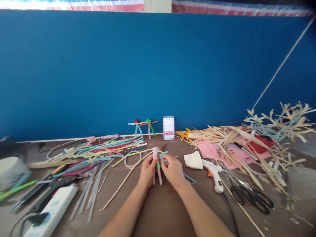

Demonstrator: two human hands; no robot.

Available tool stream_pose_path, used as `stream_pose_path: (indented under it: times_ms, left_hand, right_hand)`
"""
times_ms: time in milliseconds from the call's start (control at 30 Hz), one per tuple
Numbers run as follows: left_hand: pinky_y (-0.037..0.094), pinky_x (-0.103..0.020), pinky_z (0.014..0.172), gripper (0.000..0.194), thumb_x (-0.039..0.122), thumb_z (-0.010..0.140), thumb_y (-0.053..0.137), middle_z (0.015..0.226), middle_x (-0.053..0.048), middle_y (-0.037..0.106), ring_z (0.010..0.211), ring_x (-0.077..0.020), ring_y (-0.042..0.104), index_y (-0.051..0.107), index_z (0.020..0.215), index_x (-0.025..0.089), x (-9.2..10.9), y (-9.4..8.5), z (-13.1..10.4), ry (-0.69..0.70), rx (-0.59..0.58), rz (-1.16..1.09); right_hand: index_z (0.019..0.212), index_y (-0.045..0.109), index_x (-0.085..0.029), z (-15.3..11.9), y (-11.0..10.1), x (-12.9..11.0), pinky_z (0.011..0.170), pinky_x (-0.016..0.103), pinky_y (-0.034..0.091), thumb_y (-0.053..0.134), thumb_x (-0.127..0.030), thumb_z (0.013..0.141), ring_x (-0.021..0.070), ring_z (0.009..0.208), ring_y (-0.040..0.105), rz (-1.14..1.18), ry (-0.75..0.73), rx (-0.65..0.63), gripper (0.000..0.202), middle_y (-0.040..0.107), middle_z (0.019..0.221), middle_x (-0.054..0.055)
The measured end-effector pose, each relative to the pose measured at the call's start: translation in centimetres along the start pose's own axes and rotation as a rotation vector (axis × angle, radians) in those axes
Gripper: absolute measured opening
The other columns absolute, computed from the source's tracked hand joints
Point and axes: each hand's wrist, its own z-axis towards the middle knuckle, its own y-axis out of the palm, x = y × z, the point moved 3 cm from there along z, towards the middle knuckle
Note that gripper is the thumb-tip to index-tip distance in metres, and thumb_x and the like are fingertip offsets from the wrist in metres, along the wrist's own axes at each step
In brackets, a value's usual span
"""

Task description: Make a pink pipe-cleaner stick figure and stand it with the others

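Note:
A small pipe-cleaner figure (pixel 155 151) in pale pink, with a bit of green on one leg, stands upright between my hands. My left hand (pixel 147 169) is closed round its body from the left. Fingers of my right hand (pixel 172 168) pinch a light blue pipe cleaner (pixel 163 153), whose upper end curls beside the figure. A blue piece (pixel 189 178) shows to the right below that hand; I cannot tell whether it is the same strand. Against the blue wall stand two finished-looking figures, one with a red head (pixel 136 121) and one with a green head (pixel 149 120).
Colourful pipe cleaners (pixel 98 154) and clear glue sticks (pixel 91 197) lie left, near a white power strip (pixel 53 210). To the right are a white glue gun (pixel 215 172), black-handled scissors (pixel 254 197) and dried husk strips (pixel 232 138). A blue wall (pixel 148 65) closes the back.

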Motion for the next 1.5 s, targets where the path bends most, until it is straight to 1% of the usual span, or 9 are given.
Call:
stream_pose_path:
  times_ms: [167, 267, 500, 600, 700, 900, 1067, 1267, 1500]
  left_hand:
    - [0.027, -0.015, 0.033, 0.032, 0.041, 0.063, 0.059, 0.052, 0.006, 0.047, 0.036, -0.0040, 0.036, 0.053, 0.079, 0.014, -0.4, 1.1, -0.1, -0.108, 0.011, -0.132]
    - [0.026, -0.014, 0.034, 0.031, 0.040, 0.063, 0.060, 0.053, 0.005, 0.048, 0.038, -0.0040, 0.038, 0.052, 0.079, 0.014, -0.4, 1.6, -0.4, -0.117, 0.024, -0.219]
    - [0.027, -0.014, 0.032, 0.034, 0.041, 0.061, 0.061, 0.053, 0.005, 0.049, 0.036, -0.0038, 0.038, 0.054, 0.081, 0.014, -0.1, 0.7, -1.2, -0.125, 0.088, -0.213]
    - [0.031, -0.014, 0.033, 0.033, 0.040, 0.063, 0.059, 0.056, 0.004, 0.051, 0.039, -0.0049, 0.041, 0.055, 0.082, 0.014, -0.1, 0.7, -1.5, -0.126, 0.048, -0.166]
    - [0.030, -0.014, 0.034, 0.032, 0.040, 0.064, 0.058, 0.055, 0.003, 0.051, 0.041, -0.0056, 0.043, 0.055, 0.083, 0.014, 0.0, 0.8, -1.7, -0.138, 0.001, -0.156]
    - [0.029, -0.014, 0.034, 0.031, 0.040, 0.065, 0.058, 0.051, 0.003, 0.050, 0.038, -0.0052, 0.041, 0.056, 0.081, 0.014, 0.1, 0.2, -2.3, -0.117, -0.019, -0.107]
    - [0.036, -0.017, 0.036, 0.028, 0.040, 0.068, 0.055, 0.055, 0.001, 0.056, 0.040, -0.0073, 0.047, 0.057, 0.079, 0.014, 0.1, 0.0, -2.6, -0.168, 0.000, -0.231]
    - [0.040, -0.017, 0.040, 0.028, 0.034, 0.066, 0.059, 0.066, -0.004, 0.060, 0.050, -0.0103, 0.054, 0.058, 0.083, 0.013, 0.4, 0.4, -2.7, -0.188, -0.091, -0.263]
    - [0.036, -0.014, 0.037, 0.026, 0.032, 0.066, 0.060, 0.062, -0.003, 0.058, 0.048, -0.0078, 0.050, 0.058, 0.084, 0.013, 0.0, 0.4, -2.8, -0.132, -0.056, -0.210]
  right_hand:
    - [0.082, 0.057, -0.020, -0.2, -0.5, 0.2, 0.064, 0.022, 0.038, 0.043, -0.019, 0.075, 0.0146, 0.071, 0.056, -0.035, -0.014, 0.011, 0.015, 0.063, 0.077, 0.002]
    - [0.081, 0.057, -0.020, -0.2, -0.7, 0.1, 0.065, 0.022, 0.037, 0.043, -0.020, 0.076, 0.0145, 0.071, 0.056, -0.029, -0.038, 0.022, 0.015, 0.062, 0.077, 0.002]
    - [0.082, 0.057, -0.020, -0.1, -1.0, -0.7, 0.066, 0.021, 0.038, 0.042, -0.020, 0.077, 0.0138, 0.072, 0.056, -0.034, -0.113, -0.061, 0.016, 0.063, 0.078, 0.002]
    - [0.083, 0.057, -0.021, -0.5, -1.2, -0.5, 0.066, 0.021, 0.038, 0.042, -0.020, 0.078, 0.0132, 0.072, 0.057, -0.039, -0.137, -0.105, 0.016, 0.062, 0.079, 0.002]
    - [0.084, 0.056, -0.020, -0.9, -1.3, -0.1, 0.066, 0.021, 0.039, 0.041, -0.020, 0.078, 0.0132, 0.072, 0.057, -0.029, -0.122, -0.086, 0.017, 0.062, 0.079, 0.003]
    - [0.088, 0.056, -0.021, -1.5, -1.4, -0.5, 0.066, 0.021, 0.039, 0.042, -0.015, 0.075, 0.0136, 0.074, 0.056, -0.046, -0.155, -0.114, 0.020, 0.062, 0.082, 0.003]
    - [0.091, 0.055, -0.020, -1.8, -1.5, -0.6, 0.071, 0.022, 0.040, 0.039, -0.014, 0.076, 0.0142, 0.078, 0.056, -0.008, -0.158, -0.111, 0.022, 0.061, 0.086, 0.003]
    - [0.090, 0.055, -0.020, -1.8, -1.9, -0.2, 0.072, 0.023, 0.040, 0.038, -0.016, 0.078, 0.0148, 0.078, 0.056, 0.032, -0.137, -0.083, 0.021, 0.061, 0.085, 0.003]
    - [0.085, 0.057, -0.020, -1.7, -2.1, -0.5, 0.069, 0.022, 0.039, 0.037, -0.016, 0.079, 0.0141, 0.074, 0.056, -0.002, -0.153, -0.117, 0.021, 0.062, 0.079, 0.003]
